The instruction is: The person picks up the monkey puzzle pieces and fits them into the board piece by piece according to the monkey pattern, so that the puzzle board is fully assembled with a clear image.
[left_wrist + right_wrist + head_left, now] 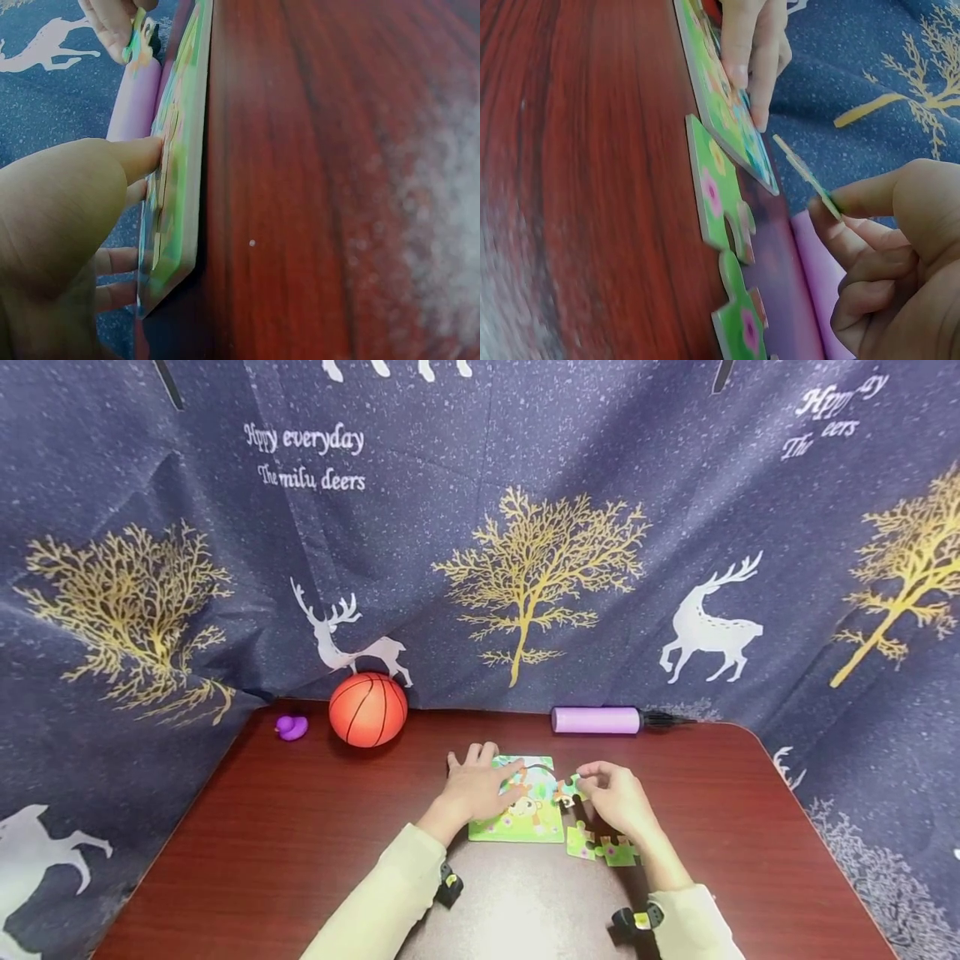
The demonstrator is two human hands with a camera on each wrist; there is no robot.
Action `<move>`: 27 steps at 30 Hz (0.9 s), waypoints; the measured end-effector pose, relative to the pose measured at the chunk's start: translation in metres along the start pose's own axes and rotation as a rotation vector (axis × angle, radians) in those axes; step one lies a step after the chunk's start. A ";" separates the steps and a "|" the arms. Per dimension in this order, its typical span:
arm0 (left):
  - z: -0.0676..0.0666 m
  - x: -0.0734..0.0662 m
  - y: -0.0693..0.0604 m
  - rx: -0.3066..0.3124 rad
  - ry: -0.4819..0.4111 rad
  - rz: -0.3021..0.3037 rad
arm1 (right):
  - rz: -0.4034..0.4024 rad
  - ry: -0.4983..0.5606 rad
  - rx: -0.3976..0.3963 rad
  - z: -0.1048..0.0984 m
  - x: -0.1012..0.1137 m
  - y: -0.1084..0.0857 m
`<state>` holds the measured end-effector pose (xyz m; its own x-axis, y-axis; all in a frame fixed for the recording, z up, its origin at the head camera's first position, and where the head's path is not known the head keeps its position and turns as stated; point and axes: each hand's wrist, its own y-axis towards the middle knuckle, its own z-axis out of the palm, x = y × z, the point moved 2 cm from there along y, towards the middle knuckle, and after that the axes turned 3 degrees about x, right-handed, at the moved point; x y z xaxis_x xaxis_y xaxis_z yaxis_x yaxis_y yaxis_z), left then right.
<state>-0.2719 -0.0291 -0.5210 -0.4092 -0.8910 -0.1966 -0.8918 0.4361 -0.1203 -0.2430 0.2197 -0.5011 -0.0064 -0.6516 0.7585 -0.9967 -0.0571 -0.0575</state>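
Nearest you, loose puzzle pieces (580, 843) lie on the table (315, 835), just right of the puzzle board (517, 832). Your right hand (615, 797) pinches another piece (808, 177), thumb to forefinger, above the table; a light, level grip should spare its edges. Your left hand (478, 785) rests on the board, fingers loosely spread; flat, even pressure would serve best. Beyond lies a purple pump (596, 720).

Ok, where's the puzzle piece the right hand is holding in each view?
Head: right of centre, below mid-height, the puzzle piece pinched by the right hand.
Left wrist: top left, near the upper edge.
Right wrist: right of centre, nearly edge-on.
Shared landmark: the lilac cylinder, in all three.
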 end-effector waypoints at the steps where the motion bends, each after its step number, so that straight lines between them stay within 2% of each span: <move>1: 0.000 0.000 0.001 -0.001 0.001 0.000 | -0.011 -0.003 -0.006 0.000 0.001 0.000; 5: -0.001 0.000 0.000 0.001 -0.004 -0.004 | -0.037 -0.030 -0.012 0.003 0.005 0.001; 13: 0.000 0.001 0.000 0.017 -0.028 -0.016 | -0.026 -0.077 0.027 0.006 0.005 0.002; 19: 0.000 0.002 0.000 0.028 -0.021 -0.024 | 0.005 -0.012 0.055 0.012 0.009 0.006; 27: -0.001 -0.001 -0.002 0.026 -0.021 -0.028 | 0.016 0.002 0.085 0.023 0.017 0.008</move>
<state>-0.2695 -0.0290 -0.5193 -0.3798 -0.9002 -0.2130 -0.8974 0.4144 -0.1514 -0.2491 0.1904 -0.5037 -0.0226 -0.6517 0.7582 -0.9860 -0.1108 -0.1245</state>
